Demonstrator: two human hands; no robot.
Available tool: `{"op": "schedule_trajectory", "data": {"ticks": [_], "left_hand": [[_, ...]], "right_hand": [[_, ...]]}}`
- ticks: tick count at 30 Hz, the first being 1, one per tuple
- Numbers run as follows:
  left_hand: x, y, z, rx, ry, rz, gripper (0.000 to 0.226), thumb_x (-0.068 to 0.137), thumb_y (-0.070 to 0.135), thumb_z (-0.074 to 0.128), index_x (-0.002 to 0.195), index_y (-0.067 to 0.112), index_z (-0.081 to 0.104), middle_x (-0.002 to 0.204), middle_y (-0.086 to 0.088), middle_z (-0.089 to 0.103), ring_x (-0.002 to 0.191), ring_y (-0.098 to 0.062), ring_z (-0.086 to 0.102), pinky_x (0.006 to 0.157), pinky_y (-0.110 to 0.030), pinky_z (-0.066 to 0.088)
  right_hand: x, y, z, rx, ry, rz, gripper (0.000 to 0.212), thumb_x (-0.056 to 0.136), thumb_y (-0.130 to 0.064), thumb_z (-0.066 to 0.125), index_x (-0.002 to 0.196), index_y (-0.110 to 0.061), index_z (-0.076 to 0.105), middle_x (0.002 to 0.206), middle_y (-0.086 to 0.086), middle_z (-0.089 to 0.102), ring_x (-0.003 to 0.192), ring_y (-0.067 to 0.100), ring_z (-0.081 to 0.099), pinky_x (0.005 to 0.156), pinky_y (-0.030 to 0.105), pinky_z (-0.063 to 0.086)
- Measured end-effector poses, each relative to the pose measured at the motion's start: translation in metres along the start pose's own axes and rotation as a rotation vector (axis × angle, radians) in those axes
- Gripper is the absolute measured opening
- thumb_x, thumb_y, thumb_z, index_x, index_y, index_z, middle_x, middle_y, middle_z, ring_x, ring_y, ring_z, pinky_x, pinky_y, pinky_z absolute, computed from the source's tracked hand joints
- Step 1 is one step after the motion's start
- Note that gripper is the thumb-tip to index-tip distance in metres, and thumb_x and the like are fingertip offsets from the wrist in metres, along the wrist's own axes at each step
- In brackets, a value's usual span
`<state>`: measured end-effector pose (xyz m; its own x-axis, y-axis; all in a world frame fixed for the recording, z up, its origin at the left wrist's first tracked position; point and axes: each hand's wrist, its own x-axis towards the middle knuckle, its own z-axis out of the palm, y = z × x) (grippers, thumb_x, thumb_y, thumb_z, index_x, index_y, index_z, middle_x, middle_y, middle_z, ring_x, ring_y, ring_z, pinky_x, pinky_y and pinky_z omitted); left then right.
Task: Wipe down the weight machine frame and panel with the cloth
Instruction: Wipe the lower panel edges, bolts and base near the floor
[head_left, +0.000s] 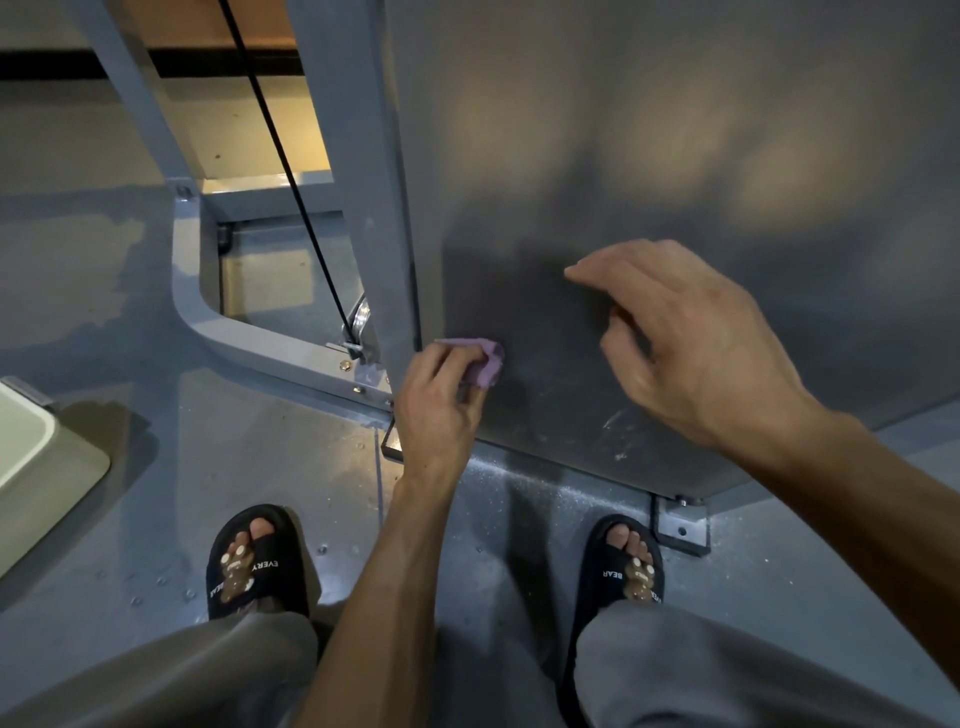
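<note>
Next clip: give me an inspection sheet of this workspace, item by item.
Surface: grey panel, pale scuffs and specks near its bottom edge.
Job's things: purple cloth bunched against the panel's lower left; frame beside it.
Clutter: pale bin at left on the floor.
Hands: left hand grips the cloth; right hand holds nothing, fingers loosely curled at the panel; contact unclear.
Cables: black cable runs down to a pulley.
Surroundings: black sandals, white dust on the floor by the panel base.
</note>
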<state>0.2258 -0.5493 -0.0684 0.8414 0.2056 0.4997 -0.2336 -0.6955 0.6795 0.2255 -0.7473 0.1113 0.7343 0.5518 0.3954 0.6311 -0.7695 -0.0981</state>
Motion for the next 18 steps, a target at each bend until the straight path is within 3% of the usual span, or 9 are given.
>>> {"op": "schedule_trajectory", "data": {"ticks": [5,9,13,18], "left_hand": [[-0.027,-0.025,0.019,0.084,-0.206,-0.113,0.017,0.089,0.028,0.078,0.105,0.030,0.076,0.106,0.013,0.068,0.090,-0.008,0.065,0.071,-0.032,0.059],[-0.028,-0.026,0.016,0.129,-0.250,-0.141,0.013,0.088,0.027,0.078,0.101,0.030,0.078,0.098,0.012,0.070,0.082,-0.010,0.066,0.066,-0.022,0.048],[-0.008,-0.006,-0.002,0.079,-0.202,-0.065,0.009,0.087,0.029,0.076,0.095,0.027,0.075,0.089,0.010,0.066,0.072,-0.011,0.061,0.061,-0.029,0.052],[0.037,0.034,-0.036,0.034,0.045,0.126,0.010,0.084,0.024,0.079,0.094,0.021,0.076,0.087,0.007,0.066,0.074,-0.012,0.059,0.061,-0.024,0.043]], "right_hand": [[0.001,0.004,0.004,-0.027,0.015,-0.033,0.046,0.082,-0.002,0.055,0.126,-0.006,0.065,0.119,0.009,0.066,0.103,0.034,0.059,0.089,0.049,0.051],[0.002,0.003,0.005,-0.014,0.022,-0.038,0.045,0.082,-0.003,0.054,0.126,-0.006,0.065,0.116,0.009,0.065,0.100,0.034,0.057,0.086,0.050,0.050],[0.002,0.003,0.005,-0.014,0.038,-0.035,0.044,0.081,-0.005,0.053,0.124,-0.006,0.066,0.112,0.009,0.065,0.097,0.034,0.056,0.083,0.049,0.050],[0.005,0.004,0.008,-0.035,0.025,-0.052,0.045,0.080,-0.005,0.053,0.123,-0.006,0.066,0.110,0.010,0.065,0.095,0.034,0.054,0.081,0.049,0.048]]}}
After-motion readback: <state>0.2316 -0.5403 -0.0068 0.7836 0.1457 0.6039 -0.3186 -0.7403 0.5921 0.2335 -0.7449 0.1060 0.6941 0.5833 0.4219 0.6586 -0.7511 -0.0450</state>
